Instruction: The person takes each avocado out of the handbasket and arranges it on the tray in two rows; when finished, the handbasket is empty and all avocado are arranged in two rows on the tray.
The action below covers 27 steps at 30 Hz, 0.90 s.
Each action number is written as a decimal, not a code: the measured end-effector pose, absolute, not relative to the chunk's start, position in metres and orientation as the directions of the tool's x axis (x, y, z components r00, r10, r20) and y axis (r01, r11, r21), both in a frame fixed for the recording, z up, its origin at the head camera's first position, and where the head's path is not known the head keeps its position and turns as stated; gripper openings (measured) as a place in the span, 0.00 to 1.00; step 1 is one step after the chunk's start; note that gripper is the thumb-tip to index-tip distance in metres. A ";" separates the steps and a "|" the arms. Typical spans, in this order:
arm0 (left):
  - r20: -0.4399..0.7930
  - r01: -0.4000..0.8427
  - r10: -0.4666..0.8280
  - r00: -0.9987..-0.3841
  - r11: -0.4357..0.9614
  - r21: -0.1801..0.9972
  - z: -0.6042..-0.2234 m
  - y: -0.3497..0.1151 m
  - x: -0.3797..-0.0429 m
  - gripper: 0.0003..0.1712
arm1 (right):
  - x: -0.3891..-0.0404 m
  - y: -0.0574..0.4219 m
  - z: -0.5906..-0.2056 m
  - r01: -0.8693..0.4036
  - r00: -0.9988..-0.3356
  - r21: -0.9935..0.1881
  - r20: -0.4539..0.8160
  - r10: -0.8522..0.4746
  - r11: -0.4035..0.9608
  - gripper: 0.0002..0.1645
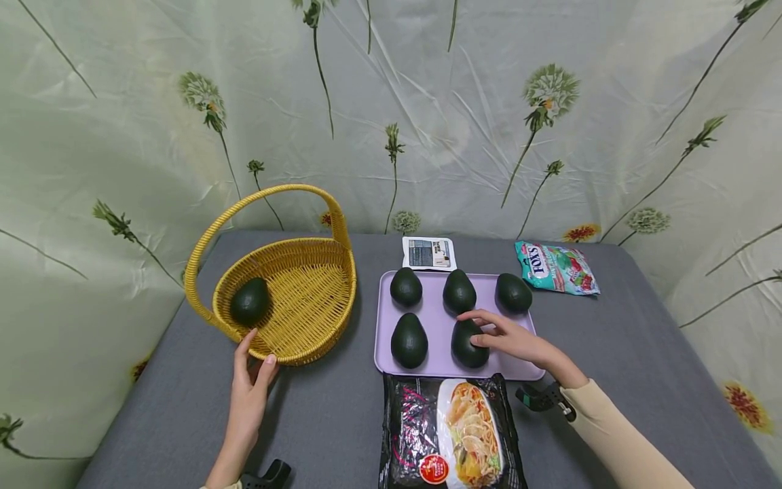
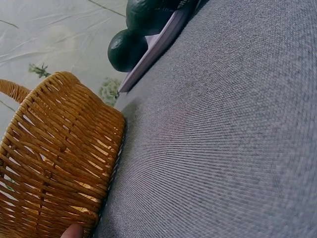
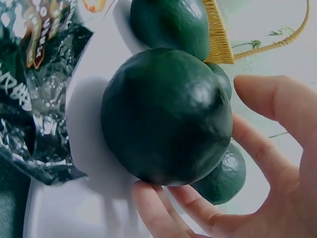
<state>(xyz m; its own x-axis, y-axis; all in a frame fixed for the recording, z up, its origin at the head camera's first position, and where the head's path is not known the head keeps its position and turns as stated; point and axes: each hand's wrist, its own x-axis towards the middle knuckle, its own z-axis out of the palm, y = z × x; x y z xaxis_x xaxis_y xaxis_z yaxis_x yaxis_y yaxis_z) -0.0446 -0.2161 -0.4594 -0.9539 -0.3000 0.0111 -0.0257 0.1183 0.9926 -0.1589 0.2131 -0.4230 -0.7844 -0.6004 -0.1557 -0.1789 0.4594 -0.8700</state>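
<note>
My left hand (image 1: 250, 387) holds the front rim of a yellow woven basket (image 1: 314, 299), with a fingertip over the rim and the thumb against the outer wall. One dark green avocado (image 1: 250, 302) lies inside the basket at its left. On a lilac tray (image 1: 383, 363), my right hand (image 1: 510, 339) is spread around the front right avocado (image 1: 467, 350). In the right wrist view, its fingers reach along one side of this avocado (image 3: 166, 116), while the thumb (image 3: 260, 94) stands a little apart from it. Several other avocados (image 1: 409, 341) sit on the tray.
A black noodle packet (image 1: 412, 428) lies in front of the tray. Behind the tray is a small white packet (image 1: 429, 252); a teal candy bag (image 1: 557, 268) lies at its back right. The basket's tall handle (image 1: 275, 191) arches upward. Grey cloth (image 1: 330, 428) covers the table.
</note>
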 end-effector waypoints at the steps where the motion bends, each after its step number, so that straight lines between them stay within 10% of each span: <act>1: 0.012 -0.025 -0.300 -0.954 0.119 0.993 -0.459 -0.216 -0.045 0.35 | -0.159 0.214 -0.423 -0.179 -0.785 -0.868 -0.158 -0.599 0.464 0.26; 27: -0.003 -0.041 -0.303 -0.953 0.120 0.992 -0.461 -0.216 -0.046 0.35 | -0.157 0.209 -0.427 -0.183 -0.767 -0.879 -0.153 -0.624 0.440 0.26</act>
<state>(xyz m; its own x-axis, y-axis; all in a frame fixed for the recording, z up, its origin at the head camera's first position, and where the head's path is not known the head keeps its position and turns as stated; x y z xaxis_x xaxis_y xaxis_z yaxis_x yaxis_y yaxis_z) -0.0457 -0.2162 -0.4609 -0.9530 -0.3030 -0.0028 -0.0409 0.1196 0.9920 -0.1565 0.2093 -0.4274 -0.7666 -0.6237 -0.1526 -0.1832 0.4403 -0.8790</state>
